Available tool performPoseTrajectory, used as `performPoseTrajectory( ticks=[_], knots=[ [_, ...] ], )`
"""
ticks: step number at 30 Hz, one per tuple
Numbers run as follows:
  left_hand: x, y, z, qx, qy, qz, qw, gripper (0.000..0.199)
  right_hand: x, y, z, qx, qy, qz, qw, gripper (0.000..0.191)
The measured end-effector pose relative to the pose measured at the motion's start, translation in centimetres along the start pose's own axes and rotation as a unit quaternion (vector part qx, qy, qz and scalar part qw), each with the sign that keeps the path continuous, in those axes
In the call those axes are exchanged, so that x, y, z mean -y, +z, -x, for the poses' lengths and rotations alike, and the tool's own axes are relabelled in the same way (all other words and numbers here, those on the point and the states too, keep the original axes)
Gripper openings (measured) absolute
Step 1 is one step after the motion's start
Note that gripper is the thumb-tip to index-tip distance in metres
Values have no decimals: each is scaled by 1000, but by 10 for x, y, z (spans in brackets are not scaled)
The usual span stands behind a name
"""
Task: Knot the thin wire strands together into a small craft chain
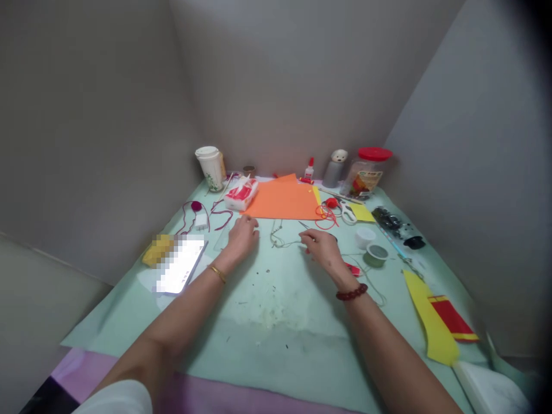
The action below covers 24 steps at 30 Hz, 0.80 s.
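My right hand [321,246], with a dark red bead bracelet [352,292], has its thumb and forefinger pinched on a thin green cord [287,245]. From those fingertips the cord runs left over the table in loose loops with small knots or beads. A thin dark pointed tool [303,225] shows just beyond the fingers; the rest of it is hidden. My left hand [244,236] is held low over the table, fingers bent and slightly apart, with nothing visible in them. It is near the orange paper [282,199] and a tissue pack [241,193].
At left lie a phone [183,265] and a white charger [201,222]. Red cord [328,217], white scissors [347,213] and a small tub [376,255] are at right. A cup [210,168], glue bottle [309,171] and red-lidded jar [364,172] stand at the back.
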<state>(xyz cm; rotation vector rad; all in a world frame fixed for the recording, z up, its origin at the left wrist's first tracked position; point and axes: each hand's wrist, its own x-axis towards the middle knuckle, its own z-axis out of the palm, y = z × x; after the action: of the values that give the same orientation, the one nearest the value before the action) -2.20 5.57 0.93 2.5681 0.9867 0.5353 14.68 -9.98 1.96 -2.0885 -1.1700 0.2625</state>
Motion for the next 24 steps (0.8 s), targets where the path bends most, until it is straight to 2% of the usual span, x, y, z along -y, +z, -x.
performPoseTrajectory(
  ticks=[1,2,4,5,8,12,16,20,24],
  knots=[
    [-6,1,2,-13,40,-1,999,21,-2,1,-2,3,4,11,1000,24],
    [-12,3,3,2,92,7,996,22,-2,4,-3,8,5,25,1000,23],
    [-21,9,5,60,165,23,984,21,-1,12,-7,27,-2,60,998,23],
    [-23,13,5,84,174,25,981,20,1,17,-8,36,-9,79,996,22],
    [-23,23,3,124,153,32,980,12,4,31,-12,62,-33,133,989,20],
    [-15,25,2,137,145,92,976,11,5,40,-14,93,-54,175,979,12],
    [-11,26,2,125,131,144,973,12,5,37,-12,98,-58,165,980,13],
    [-10,27,3,103,104,150,978,14,9,29,-11,101,-58,122,986,13],
    [-11,26,3,108,106,154,976,15,12,25,-13,112,-61,104,986,17]
  ],
)
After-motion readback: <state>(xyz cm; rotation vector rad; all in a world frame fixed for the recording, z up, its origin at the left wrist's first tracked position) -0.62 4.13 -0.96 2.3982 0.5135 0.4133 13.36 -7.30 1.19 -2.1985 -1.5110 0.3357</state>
